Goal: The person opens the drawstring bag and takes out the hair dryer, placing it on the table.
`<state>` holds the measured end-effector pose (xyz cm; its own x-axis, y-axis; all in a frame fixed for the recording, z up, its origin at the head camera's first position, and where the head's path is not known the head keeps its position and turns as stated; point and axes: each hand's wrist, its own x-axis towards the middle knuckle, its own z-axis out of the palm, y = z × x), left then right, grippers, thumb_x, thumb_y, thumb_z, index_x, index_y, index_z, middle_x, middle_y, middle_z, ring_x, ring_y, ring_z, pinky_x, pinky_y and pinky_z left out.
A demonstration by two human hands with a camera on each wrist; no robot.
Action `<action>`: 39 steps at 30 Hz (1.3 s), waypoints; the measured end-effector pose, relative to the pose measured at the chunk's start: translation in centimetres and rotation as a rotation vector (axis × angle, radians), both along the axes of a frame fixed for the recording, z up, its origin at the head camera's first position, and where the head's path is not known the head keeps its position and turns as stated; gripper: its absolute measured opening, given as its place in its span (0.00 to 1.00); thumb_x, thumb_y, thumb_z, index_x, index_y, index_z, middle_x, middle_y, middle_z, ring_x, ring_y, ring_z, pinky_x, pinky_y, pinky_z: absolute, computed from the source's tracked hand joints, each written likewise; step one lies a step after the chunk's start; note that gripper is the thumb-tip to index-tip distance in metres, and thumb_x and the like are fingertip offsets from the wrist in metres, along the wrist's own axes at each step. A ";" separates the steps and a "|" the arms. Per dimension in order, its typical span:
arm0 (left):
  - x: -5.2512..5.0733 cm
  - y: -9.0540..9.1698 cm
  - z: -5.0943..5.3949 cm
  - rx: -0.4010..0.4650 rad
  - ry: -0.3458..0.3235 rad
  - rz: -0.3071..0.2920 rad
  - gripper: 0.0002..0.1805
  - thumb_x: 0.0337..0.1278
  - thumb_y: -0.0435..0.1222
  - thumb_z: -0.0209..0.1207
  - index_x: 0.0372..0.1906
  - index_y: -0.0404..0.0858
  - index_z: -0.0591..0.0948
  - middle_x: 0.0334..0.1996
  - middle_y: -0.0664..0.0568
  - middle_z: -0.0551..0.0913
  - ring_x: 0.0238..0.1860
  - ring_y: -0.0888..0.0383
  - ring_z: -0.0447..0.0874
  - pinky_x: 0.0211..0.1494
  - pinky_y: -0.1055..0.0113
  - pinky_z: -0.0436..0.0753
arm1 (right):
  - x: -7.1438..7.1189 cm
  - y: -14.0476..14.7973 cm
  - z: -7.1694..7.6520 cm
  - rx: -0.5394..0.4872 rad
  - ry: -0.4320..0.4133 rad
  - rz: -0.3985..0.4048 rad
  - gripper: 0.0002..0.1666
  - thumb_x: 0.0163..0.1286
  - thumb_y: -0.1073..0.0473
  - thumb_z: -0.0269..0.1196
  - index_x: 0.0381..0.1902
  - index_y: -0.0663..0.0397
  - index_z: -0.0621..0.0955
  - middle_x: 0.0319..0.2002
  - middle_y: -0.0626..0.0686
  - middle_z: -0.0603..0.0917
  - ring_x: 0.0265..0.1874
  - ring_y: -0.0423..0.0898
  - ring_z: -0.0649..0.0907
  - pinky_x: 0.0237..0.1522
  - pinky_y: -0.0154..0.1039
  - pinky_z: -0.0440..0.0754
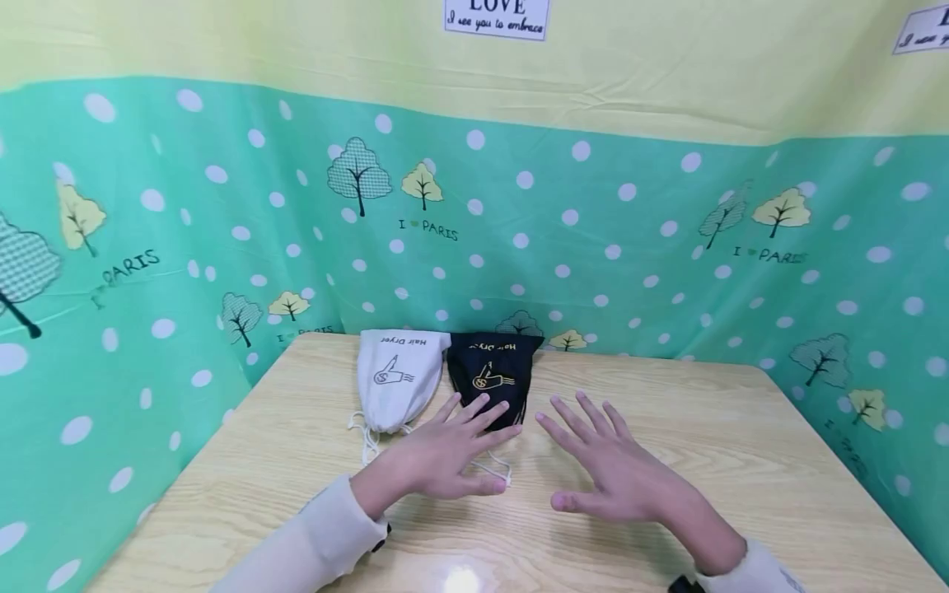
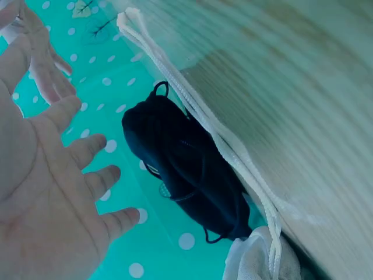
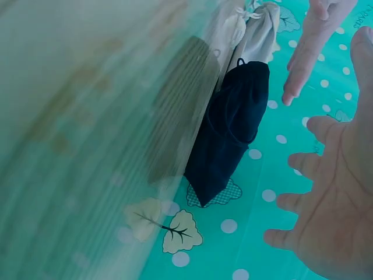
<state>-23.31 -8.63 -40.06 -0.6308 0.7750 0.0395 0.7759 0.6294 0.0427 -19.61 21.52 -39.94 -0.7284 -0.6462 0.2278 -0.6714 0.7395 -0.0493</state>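
Note:
A white drawstring bag (image 1: 400, 379) and a black drawstring bag (image 1: 491, 371), both printed "Hair Dryer", lie side by side at the table's back edge. My left hand (image 1: 445, 453) is spread palm down above the table, its fingertips overlapping the black bag's lower part in the head view. To the right, my right hand (image 1: 619, 469) is spread likewise, holding nothing. The left wrist view shows the black bag (image 2: 186, 163) beyond the left palm (image 2: 46, 192), with a white cord (image 2: 204, 116) alongside. In the right wrist view, the black bag (image 3: 230, 125) stands left of the right palm (image 3: 338, 186).
The light wooden table (image 1: 689, 436) extends to both sides of the hands. Behind and beside it hangs a green and yellow curtain (image 1: 608, 214) with dots and trees. White cords (image 1: 368, 436) trail from the white bag over the tabletop.

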 end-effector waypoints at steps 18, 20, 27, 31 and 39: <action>-2.5 -1.3 1.8 -0.008 0.014 0.043 0.35 0.72 0.59 0.53 0.78 0.52 0.66 0.79 0.45 0.61 0.80 0.41 0.52 0.79 0.38 0.49 | -1.7 0.1 1.0 -0.019 -0.050 -0.025 0.55 0.68 0.26 0.59 0.83 0.34 0.50 0.82 0.55 0.51 0.78 0.68 0.50 0.71 0.74 0.51; -3.4 -1.4 2.0 -0.003 0.017 0.053 0.35 0.72 0.58 0.54 0.78 0.51 0.66 0.78 0.44 0.62 0.79 0.40 0.54 0.78 0.38 0.50 | -2.4 0.0 1.3 -0.015 -0.054 -0.027 0.55 0.68 0.24 0.57 0.83 0.36 0.52 0.81 0.56 0.53 0.78 0.69 0.51 0.71 0.74 0.52; -6.3 -1.7 2.1 0.018 -0.015 0.108 0.35 0.74 0.57 0.53 0.79 0.49 0.65 0.77 0.42 0.63 0.79 0.40 0.55 0.79 0.41 0.53 | -4.7 -0.8 1.8 0.026 -0.078 -0.029 0.55 0.68 0.26 0.59 0.83 0.41 0.54 0.81 0.60 0.54 0.77 0.71 0.53 0.70 0.75 0.52; -7.9 -1.8 2.1 0.049 -0.025 0.150 0.36 0.74 0.56 0.53 0.79 0.48 0.63 0.78 0.42 0.61 0.79 0.41 0.55 0.79 0.42 0.53 | -6.1 -1.3 1.6 0.032 -0.098 -0.043 0.55 0.68 0.26 0.59 0.83 0.42 0.55 0.80 0.61 0.55 0.77 0.71 0.54 0.70 0.75 0.52; -10.7 -1.5 2.3 0.121 -0.105 0.225 0.35 0.75 0.52 0.54 0.79 0.45 0.63 0.79 0.41 0.59 0.78 0.42 0.56 0.78 0.44 0.58 | -8.6 -3.0 1.3 0.045 -0.145 -0.054 0.57 0.66 0.22 0.57 0.83 0.41 0.55 0.79 0.63 0.58 0.76 0.70 0.57 0.71 0.73 0.53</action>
